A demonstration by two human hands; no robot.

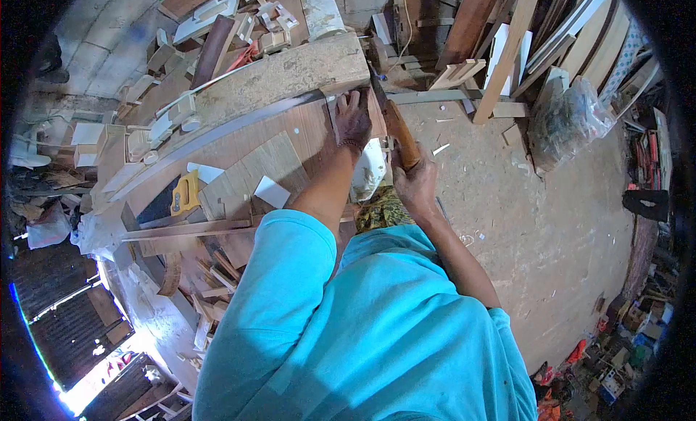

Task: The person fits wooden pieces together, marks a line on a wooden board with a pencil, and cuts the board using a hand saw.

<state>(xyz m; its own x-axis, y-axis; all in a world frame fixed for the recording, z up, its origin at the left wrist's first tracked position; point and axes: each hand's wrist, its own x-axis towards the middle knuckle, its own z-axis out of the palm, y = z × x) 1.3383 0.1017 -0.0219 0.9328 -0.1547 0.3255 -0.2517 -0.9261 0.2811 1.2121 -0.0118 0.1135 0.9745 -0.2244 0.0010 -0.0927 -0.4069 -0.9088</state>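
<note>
My left hand [351,122] presses down at the near end of the thick wooden beam [290,72], its fingers curled over a small piece of wood [333,111] there. Much of that piece is hidden under the hand. In my right hand [416,183] is the long wooden handle [403,135] of a bladed tool, fingers wrapped round its lower end. The tool's dark blade [376,86] points away from me, just right of the beam's end and my left fingers. Its exact kind does not show clearly.
A yellow-handled handsaw [185,193], a white offcut [272,192] and boards lie on the bench at left. Small wooden parts [148,138] line the beam's far side. Planks [507,51] lean at back right beside a plastic bag [573,124]. Concrete floor [536,225] lies right.
</note>
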